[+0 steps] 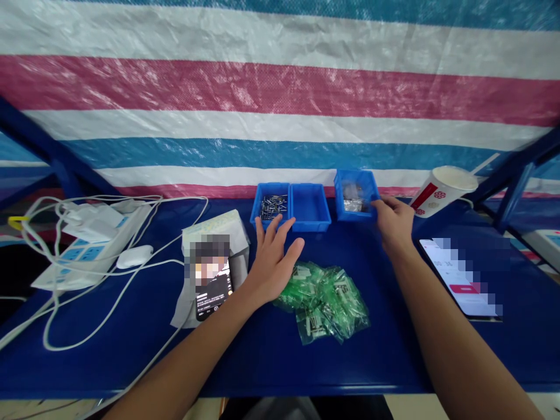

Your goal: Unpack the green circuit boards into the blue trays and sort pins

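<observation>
My left hand (275, 262) is spread, its fingertips at the front edge of the left blue bin (256, 204), which holds metal screws (273, 207). Beside that bin stands an empty blue bin (310, 204). My right hand (394, 220) has its thumb and fingers closed at the right side of a third blue bin (356, 214), which is tilted and holds small clear bags (353, 198). Just right of my left hand lies a pile of green-tinted plastic bags (326, 297) with small metal parts inside.
A phone (213, 286) rests on tissue packaging (238, 233); another phone (464, 280) lies at the right. A paper cup (441, 189) with a straw stands back right. White cables and a power strip (91, 256) cover the left. Striped sheeting (280, 87) hangs behind.
</observation>
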Available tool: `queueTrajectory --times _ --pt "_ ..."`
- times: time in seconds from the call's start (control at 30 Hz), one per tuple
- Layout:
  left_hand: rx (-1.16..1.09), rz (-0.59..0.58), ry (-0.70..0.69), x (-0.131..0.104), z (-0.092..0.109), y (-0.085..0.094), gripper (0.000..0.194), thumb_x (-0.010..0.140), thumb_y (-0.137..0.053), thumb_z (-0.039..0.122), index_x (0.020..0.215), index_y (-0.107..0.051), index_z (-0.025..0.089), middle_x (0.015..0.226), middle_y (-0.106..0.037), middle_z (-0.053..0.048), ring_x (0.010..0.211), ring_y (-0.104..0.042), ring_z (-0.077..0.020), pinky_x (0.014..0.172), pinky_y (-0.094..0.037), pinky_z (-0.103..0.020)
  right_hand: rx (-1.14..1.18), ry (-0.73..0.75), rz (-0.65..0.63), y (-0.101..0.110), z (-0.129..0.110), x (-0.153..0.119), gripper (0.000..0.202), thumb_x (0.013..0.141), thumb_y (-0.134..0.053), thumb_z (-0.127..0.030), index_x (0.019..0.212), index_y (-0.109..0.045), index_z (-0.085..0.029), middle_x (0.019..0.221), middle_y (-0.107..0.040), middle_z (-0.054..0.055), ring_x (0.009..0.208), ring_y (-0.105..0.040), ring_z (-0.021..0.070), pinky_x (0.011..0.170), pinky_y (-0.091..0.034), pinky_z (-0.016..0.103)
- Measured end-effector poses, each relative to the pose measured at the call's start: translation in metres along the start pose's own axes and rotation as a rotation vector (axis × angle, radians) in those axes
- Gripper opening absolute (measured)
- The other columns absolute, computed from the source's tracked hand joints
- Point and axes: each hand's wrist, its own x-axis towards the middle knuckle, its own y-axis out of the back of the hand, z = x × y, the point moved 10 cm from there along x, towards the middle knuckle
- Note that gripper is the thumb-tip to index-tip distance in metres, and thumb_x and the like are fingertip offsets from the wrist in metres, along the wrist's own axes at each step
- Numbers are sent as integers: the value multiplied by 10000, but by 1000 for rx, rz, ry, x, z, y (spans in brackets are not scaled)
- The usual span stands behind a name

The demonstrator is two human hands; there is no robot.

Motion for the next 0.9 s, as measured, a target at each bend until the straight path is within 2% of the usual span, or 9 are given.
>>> queueTrajectory --times 0.07,0.13,0.27,0.37,0.43,0.57,0.73,0.83,0.9 --pt "11 30 16 -1 2 4 499 1000 -435 552 1467 -430 375 1667 -238 -57 1550 57 -427 1155 -161 -781 107 -7 98 12 -9 0 341 760 -601 -298 955 -796 -97 801 -755 72 782 -689 248 760 -543 363" --pt "17 105 -10 -2 8 12 516 996 -446 555 1466 -424 344 1658 -242 -74 1559 -13 -402 1186 -149 -741 169 38 129 18 -26 -3 304 753 -642 -282 957 -803 -126 843 -770 69 816 -707 248 795 -551 380" --pt "-119 264 -119 -5 20 28 531 1005 -455 515 1485 -377 301 1576 -378 -111 1491 -300 -319 1210 -265 -605 185 252 46 14 -75 -23 241 790 -661 -284 952 -804 -177 901 -781 63 825 -719 241 779 -567 393" --pt "-314 330 -107 -5 15 35 523 1008 -463 507 1484 -370 312 1548 -425 -113 1418 -420 -296 1116 -422 -524 158 364 -70 3 -103 -41 221 837 -652 -306 968 -799 -205 963 -777 64 861 -721 241 762 -577 385" --pt "-405 368 -83 -5 10 38 502 1006 -469 517 1460 -406 311 1517 -465 -109 1371 -474 -288 1059 -472 -485 165 421 -124 -3 -115 -51 206 848 -653 -312 961 -799 -218 960 -771 58 852 -719 234 750 -579 380" --pt "-470 420 -67 -6 8 43 439 1004 -464 539 1359 -515 286 1420 -553 -96 1293 -539 -269 1010 -504 -439 182 522 -211 -13 -127 -65 205 858 -650 -284 987 -802 -237 964 -766 52 880 -720 224 801 -574 392" --pt "-449 403 -34 -8 9 40 410 992 -469 565 1267 -579 282 1300 -609 -81 1198 -585 -264 888 -561 -403 121 624 -293 -27 -136 -79 206 873 -639 -295 993 -806 -278 976 -762 40 881 -693 224 842 -547 438" --pt "-470 405 -19 -10 7 39 402 987 -480 563 1269 -567 290 1295 -606 -82 1185 -592 -263 852 -572 -389 133 624 -318 -32 -137 -84 201 888 -650 -302 1022 -799 -296 1004 -748 39 939 -672 229 895 -523 459" --pt "-502 421 -32 -11 8 39 408 988 -494 543 1315 -527 300 1343 -588 -85 1244 -567 -264 911 -559 -400 165 591 -336 -34 -136 -85 195 895 -662 -308 1042 -791 -312 1046 -731 40 1012 -656 237 946 -505 477"
